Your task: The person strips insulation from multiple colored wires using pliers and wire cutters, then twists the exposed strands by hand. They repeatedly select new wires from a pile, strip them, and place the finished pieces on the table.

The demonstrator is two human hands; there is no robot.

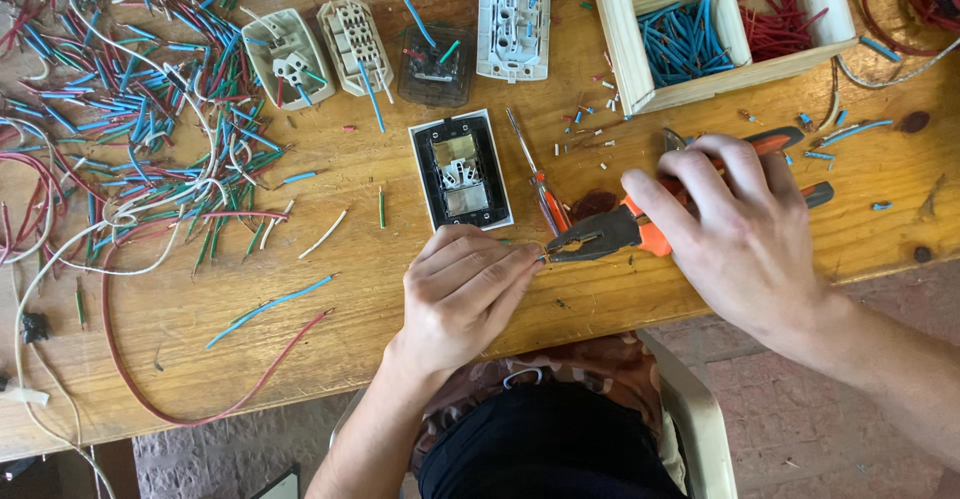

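Right now both hands meet at the lower centre of the frame: the left hand [465, 289] pinches a short wire piece [537, 253], while the right hand [735, 229] is closed around the orange-handled pliers [610, 231]. Their long axis runs nearly horizontal, nose pointing left onto the wire. Just above lie a black switch plate [460, 171] and a screwdriver [537, 181] on the wooden worktop [400, 289].

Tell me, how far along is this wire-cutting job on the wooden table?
Done: cut blue wires and red wires fill the wooden tray. In hand: the right hand works orange-handled pliers on a short wire the left hand pinches. Left: a tangled wire heap.
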